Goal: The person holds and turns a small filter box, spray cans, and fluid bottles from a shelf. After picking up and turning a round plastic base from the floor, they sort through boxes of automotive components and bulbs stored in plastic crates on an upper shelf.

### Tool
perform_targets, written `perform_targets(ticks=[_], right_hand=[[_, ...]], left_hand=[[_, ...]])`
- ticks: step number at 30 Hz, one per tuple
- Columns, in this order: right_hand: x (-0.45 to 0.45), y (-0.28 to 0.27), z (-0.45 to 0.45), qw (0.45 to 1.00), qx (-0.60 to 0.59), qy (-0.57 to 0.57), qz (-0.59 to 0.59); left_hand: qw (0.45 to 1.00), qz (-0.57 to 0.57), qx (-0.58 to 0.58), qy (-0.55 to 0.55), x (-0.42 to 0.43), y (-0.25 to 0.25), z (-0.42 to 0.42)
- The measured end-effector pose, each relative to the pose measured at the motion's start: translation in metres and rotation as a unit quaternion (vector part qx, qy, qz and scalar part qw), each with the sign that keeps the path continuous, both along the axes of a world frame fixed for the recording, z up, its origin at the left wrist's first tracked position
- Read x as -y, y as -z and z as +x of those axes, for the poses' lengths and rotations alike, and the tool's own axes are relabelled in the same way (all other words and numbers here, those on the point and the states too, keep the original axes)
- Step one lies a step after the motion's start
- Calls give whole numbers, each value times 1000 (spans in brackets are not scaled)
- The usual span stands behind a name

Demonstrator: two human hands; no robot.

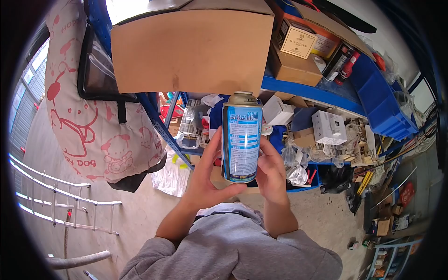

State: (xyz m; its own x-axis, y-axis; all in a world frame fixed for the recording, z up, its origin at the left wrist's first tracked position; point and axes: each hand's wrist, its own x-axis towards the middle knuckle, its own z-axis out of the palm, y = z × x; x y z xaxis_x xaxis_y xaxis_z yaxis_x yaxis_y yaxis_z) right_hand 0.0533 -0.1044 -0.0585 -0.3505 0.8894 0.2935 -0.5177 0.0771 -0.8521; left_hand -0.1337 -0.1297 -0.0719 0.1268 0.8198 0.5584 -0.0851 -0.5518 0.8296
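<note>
A blue and white can [241,140] marked R134A stands upright between my two hands, its printed text facing me and its metal top uppermost. My left hand [205,175] wraps the can's left side, with the thumb across in front of its base. On the right side, my right hand [272,170] holds the can with bent fingers. Behind and above the can is a large cardboard box [191,51] on the shelf.
A blue shelf [317,93] carries an oil filter box [298,41] and a blue bin [382,105]. Below it lie white boxes [329,127] and plastic bags. A printed cloth [93,126] hangs at left, above a metal ladder [70,200].
</note>
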Motion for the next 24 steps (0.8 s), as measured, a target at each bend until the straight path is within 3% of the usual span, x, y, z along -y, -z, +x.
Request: perform_targets(ticks=[24], right_hand=[[-1, 9, 5, 999, 9, 40, 35]], left_hand=[[1000, -17, -4, 11, -5, 3, 2]])
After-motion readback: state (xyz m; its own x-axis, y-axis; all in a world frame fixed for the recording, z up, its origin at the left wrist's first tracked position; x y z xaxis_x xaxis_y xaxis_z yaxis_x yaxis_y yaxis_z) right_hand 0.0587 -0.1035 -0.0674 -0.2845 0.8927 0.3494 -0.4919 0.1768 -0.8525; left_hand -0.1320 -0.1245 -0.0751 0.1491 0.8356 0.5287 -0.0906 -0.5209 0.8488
